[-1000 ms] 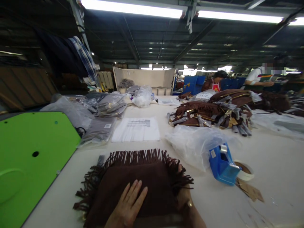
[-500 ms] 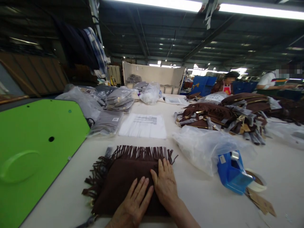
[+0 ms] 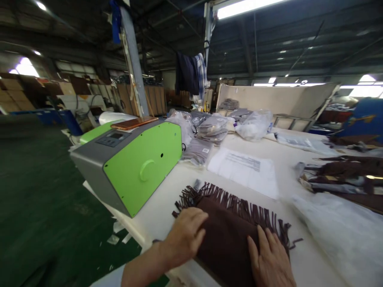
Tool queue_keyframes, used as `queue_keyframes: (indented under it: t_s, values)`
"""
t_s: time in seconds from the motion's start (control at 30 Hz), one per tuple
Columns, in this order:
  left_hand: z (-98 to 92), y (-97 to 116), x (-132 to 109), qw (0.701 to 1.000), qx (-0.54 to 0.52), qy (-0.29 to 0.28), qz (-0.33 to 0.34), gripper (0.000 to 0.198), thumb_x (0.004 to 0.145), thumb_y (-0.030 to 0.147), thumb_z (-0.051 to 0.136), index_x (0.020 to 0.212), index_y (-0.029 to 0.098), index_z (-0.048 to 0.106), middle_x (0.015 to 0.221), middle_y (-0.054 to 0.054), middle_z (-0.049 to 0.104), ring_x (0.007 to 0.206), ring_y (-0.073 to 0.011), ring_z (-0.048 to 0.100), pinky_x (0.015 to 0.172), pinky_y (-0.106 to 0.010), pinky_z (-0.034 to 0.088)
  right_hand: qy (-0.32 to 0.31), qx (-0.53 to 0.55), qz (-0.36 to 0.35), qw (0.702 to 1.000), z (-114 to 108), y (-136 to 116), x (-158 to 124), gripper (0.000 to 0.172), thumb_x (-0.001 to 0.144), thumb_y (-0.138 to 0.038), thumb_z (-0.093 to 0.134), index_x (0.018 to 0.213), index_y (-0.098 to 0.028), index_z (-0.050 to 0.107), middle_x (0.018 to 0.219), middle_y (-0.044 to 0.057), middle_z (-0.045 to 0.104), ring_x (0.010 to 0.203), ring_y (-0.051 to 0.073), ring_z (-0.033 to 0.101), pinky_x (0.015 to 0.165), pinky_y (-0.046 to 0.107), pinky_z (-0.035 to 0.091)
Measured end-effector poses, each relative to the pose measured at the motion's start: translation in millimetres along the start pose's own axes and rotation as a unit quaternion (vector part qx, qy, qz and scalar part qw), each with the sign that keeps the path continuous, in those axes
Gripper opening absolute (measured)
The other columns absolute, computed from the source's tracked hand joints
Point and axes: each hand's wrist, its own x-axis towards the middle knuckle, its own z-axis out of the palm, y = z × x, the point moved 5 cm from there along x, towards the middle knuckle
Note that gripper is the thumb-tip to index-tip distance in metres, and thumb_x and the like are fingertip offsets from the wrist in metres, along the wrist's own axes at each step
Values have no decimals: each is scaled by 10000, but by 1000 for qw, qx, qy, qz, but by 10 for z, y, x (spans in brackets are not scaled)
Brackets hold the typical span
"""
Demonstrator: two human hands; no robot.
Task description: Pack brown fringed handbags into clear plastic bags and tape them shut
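A dark brown fringed bag [image 3: 227, 235] lies on the white table, its strips of fringe spread along the far and left sides. My right hand [image 3: 271, 255] rests flat on the bag's right part, fingers stretched out. Over the bag's left edge is my left hand [image 3: 187, 233], its fingers loosely bent and the thumb apart, with nothing seen in it. Whether its fingertips touch the cloth I cannot tell.
A green and grey machine [image 3: 143, 167] stands at the table's left edge, a phone-like flat object [image 3: 134, 122] on top. Behind the bag lie a printed white plastic bag [image 3: 243, 169] and grey bagged goods [image 3: 197, 150]. Clear plastic [image 3: 338, 227] and brown bags [image 3: 344, 175] are at right.
The view has swung left, bringing the whole machine and the floor into sight. My left hand has moved from lying flat on the bag to its left edge, fingers now bent.
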Motion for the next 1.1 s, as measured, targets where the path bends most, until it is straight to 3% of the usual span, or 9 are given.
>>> queue_keyframes:
  t_s: [0.1,0.17,0.23,0.3,0.37,0.53,0.67,0.87,1.1]
  values:
    - [-208,-539,-248,961,-83,49,-260,174,742,189,462,844,164,601,829,-74,640,795,-203,595,749,-333,477,-33,52,101,993,104,33,-51,307,839,-250,416,1040,-132,617,1138,168,580,1129,327,480,906,476,417]
    - [-173,-744,-446,894,-202,40,-399,118,718,193,470,749,162,579,704,-39,625,657,-168,588,648,-293,470,-32,89,153,984,142,36,-66,347,850,-284,409,1091,-111,589,1156,184,564,1156,329,458,933,490,395]
    - [-79,-789,-576,796,-353,49,-490,96,684,165,487,742,151,562,665,-22,622,602,-141,586,604,-262,460,-22,117,169,978,160,33,-68,382,853,-305,402,1127,-95,565,1158,200,556,1158,338,455,929,504,395]
    - [25,-741,-603,692,-481,60,-535,116,626,114,520,734,142,551,638,-17,622,571,-131,591,587,-246,460,-11,132,165,977,176,36,-69,404,856,-315,389,1155,-93,545,1146,202,559,1151,342,461,914,512,406]
    - [103,-685,-559,620,-550,48,-558,107,579,78,540,674,127,545,593,-28,613,533,-131,587,559,-231,459,2,134,164,977,191,52,-78,411,856,-319,381,1168,-102,536,1136,194,563,1144,342,464,905,517,411]
    - [179,-628,-402,518,-621,20,-588,132,700,179,551,587,111,554,491,-13,554,410,-83,495,426,-165,384,17,139,177,974,225,63,-114,405,850,-321,381,1143,-102,554,1144,194,549,1151,349,453,909,526,402]
    - [251,-562,-267,473,-661,22,-582,142,721,264,582,654,139,587,560,-22,615,485,-145,564,490,-233,453,34,136,179,974,247,81,-137,411,857,-310,357,1137,-81,553,1143,208,547,1138,344,463,915,523,399]
    - [360,-615,-211,460,-659,93,-588,63,666,168,623,702,118,614,548,-26,630,491,-157,566,501,-245,433,32,142,121,982,335,101,-183,356,837,-311,398,1041,-109,609,1104,182,573,1125,336,470,922,500,404]
    - [50,-701,-347,462,-639,189,-586,61,784,135,535,744,130,582,565,-10,628,475,-155,569,466,-260,422,3,166,157,974,291,114,-140,366,851,-334,386,1024,-114,622,1135,187,567,1173,334,434,945,510,386]
